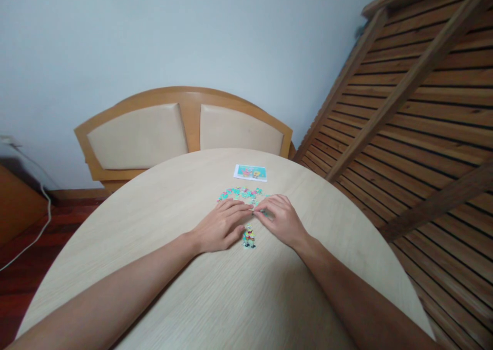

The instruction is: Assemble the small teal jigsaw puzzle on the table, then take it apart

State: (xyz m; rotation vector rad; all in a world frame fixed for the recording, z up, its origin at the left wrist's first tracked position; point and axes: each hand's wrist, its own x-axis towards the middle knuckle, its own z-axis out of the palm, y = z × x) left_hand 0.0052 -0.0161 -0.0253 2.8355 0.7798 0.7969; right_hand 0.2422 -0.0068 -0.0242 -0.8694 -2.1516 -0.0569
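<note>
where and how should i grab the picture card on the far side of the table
Probably best to pinch the picture card by its right edge, coming in from the right with the right hand. It looks thin and flat, and that side faces bare tabletop, while the small pieces lie along its near side.

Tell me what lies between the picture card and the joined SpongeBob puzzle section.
In the head view: loose puzzle pieces nearer the picture card, then the fingers of the left hand and right hand, close together, nearer the SpongeBob puzzle section.
</note>
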